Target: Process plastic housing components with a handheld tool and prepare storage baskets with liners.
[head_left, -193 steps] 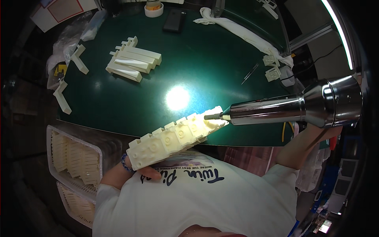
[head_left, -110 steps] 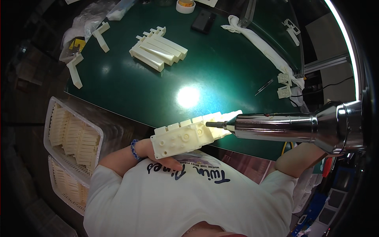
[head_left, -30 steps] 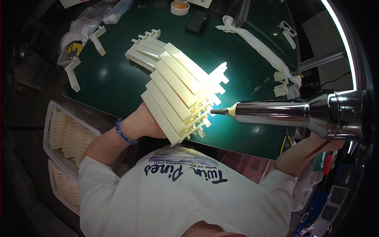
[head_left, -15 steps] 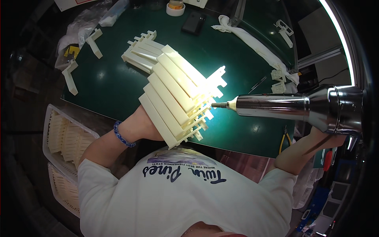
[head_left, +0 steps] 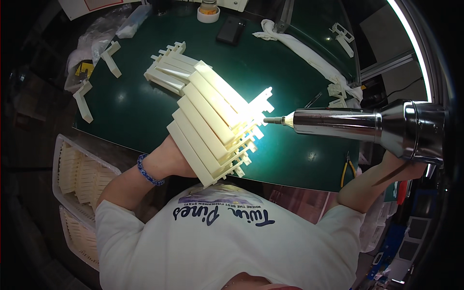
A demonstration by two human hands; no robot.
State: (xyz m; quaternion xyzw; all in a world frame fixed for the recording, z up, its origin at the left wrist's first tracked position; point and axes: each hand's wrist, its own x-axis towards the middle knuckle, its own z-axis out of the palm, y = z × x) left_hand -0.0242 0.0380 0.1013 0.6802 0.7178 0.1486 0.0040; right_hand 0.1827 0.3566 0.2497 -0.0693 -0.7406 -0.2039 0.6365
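At far left, white trays (head_left: 82, 176) below the green surface (head_left: 130, 106) hold rows of cream parts. The left hand (head_left: 169, 159) has its grip closed under the ribbed cream plastic piece (head_left: 217, 123), now turned rib-side up. The chrome tool (head_left: 367, 128), right hand (head_left: 403, 169) wrapped round it, has shifted to the piece's upper right edge.

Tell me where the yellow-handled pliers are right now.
The yellow-handled pliers lie near the green table's front right edge, below the chrome tool and beside the right forearm.
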